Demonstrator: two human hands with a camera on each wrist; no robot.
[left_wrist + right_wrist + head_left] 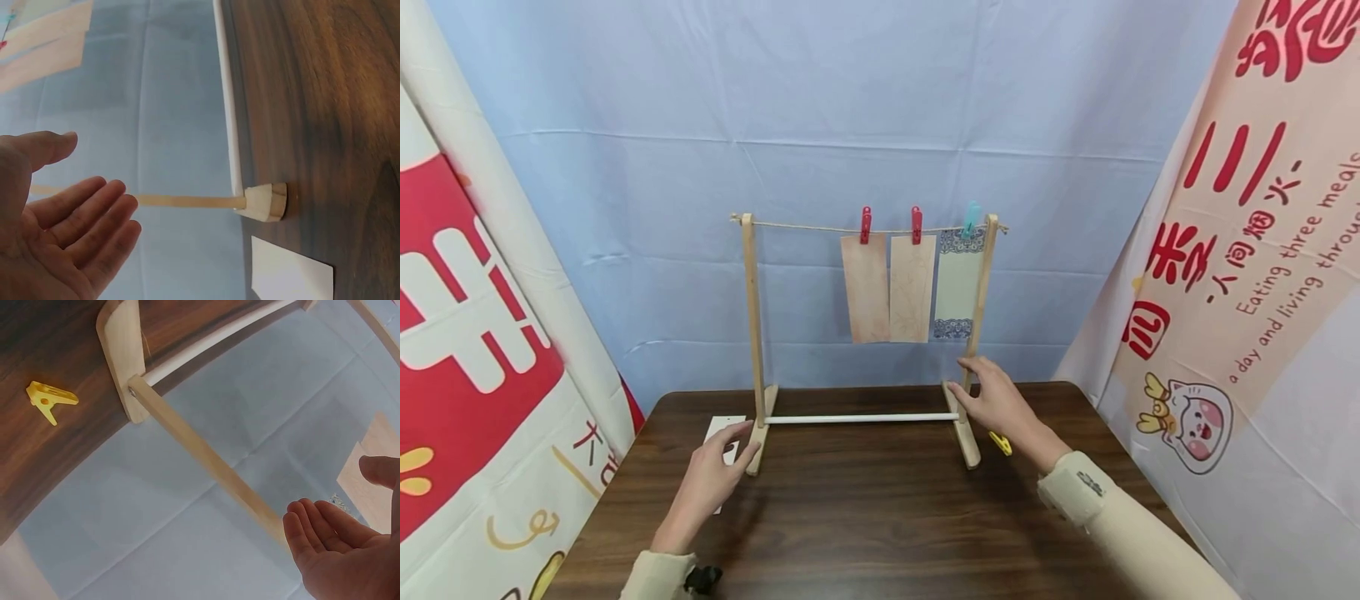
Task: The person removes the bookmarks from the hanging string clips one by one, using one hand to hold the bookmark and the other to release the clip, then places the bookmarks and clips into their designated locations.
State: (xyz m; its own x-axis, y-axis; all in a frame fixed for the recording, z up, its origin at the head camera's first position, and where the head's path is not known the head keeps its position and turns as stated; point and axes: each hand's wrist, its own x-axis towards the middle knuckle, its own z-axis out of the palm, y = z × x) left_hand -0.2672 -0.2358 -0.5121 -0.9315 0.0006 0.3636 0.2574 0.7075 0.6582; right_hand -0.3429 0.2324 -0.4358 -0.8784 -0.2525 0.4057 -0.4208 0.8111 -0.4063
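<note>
- Holds left hand (pixel 713 467) low, left of centre in head view: thumb well apart from fingers, grip wide, nothing in it; just beside left foot (pixel 758 450) of wooden stand (pixel 752 300).
- Holds right hand (pixel 997 404) lower right of centre: thumb apart from fingers, grip wide, nothing in it; near right post (pixel 982 287), can't tell from head view if touching.
- Shows stand upright mid-frame on brown table (pixel 861 508), with white rod (pixel 861 418) across bottom and string (pixel 805 226) across top.
- Carries three hanging papers on right half of string: pinkish card (pixel 865 292) by red peg (pixel 866 225), beige card (pixel 913 292) by second red peg (pixel 917 225), blue-patterned card (pixel 957 287) by light blue peg (pixel 972 219), last one close to right post.
- Has white card (pixel 722 425) flat on table, lower left, partly behind left hand; at bottom right in left wrist view.
- Has yellow peg (pixel 1000 443) on table, just right of stand; upper left in right wrist view.
- Has pale blue cloth (pixel 850 100) behind, printed banner (pixel 1262 208) at right edge.
</note>
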